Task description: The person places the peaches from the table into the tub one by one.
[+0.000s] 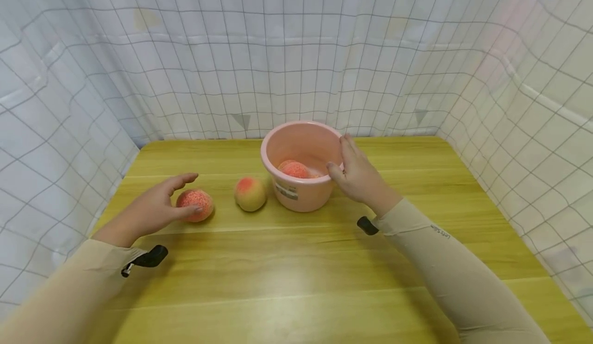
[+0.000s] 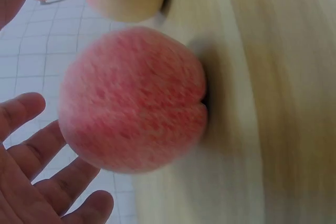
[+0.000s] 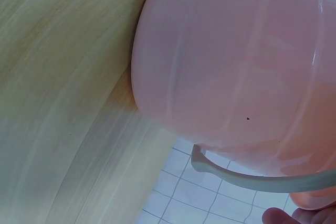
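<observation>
Checked white sheeting [image 1: 301, 50] hangs around a wood-look table [image 1: 296, 277], and I'm working off the feeds from way over here. Left hand [image 1: 155, 206] first: fingers spread, thumb on the near side, other fingers on the far side, with the red peach [image 2: 134, 100] sitting on the table right in that gap. Can't tell whether any skin is really touching it, so I wouldn't call it a grip.

My read is the step is getting hold of that peach. I'd settle the palm in a bit more, then close thumb and fingers evenly around the widest part. Squeeze from one side only and it'll probably roll, being so round. It looks like it could be light, so I'd go gentle.

Just right of that hand is the yellow peach [image 1: 250, 195], and I'd watch my fingertips don't bump it. Past that is the pink bucket [image 1: 308, 197], with at least one more peach [image 1: 295, 169] inside. Right hand [image 1: 360, 179] looks to be pinching its rim, thumb on the inner side, which should be enough to steady it; no need to pull. Handle [image 3: 262, 184] hangs near those fingers, so mind it doesn't snag.
</observation>
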Motion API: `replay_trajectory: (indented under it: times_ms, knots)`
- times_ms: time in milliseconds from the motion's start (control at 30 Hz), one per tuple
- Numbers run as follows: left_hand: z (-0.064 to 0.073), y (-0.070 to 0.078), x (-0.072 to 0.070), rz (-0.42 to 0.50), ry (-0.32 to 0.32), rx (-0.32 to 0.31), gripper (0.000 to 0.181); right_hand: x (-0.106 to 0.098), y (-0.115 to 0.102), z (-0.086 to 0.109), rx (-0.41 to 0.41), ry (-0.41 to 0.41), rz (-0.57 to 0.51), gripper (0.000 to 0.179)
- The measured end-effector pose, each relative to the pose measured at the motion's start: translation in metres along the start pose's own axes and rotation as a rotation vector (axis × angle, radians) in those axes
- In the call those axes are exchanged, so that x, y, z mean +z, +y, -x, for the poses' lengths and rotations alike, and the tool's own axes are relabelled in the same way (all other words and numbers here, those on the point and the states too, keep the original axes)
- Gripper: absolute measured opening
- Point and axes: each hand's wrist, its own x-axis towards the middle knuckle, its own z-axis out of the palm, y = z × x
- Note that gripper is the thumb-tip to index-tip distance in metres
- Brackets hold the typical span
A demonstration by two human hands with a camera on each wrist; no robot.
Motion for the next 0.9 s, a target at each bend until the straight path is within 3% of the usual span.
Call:
replay_trajectory:
  times_ms: [433, 900]
  knots:
    - [0.007, -0.029, 0.014, 0.061, -0.034, 0.023, 0.104, 0.001, 0.001, 0.000, 0.000, 0.000, 0.001, 0.082]
    - [0.003, -0.039, 0.023, 0.059, -0.024, 0.026, 0.109, 0.001, -0.001, 0.003, 0.012, -0.002, -0.027, 0.083]
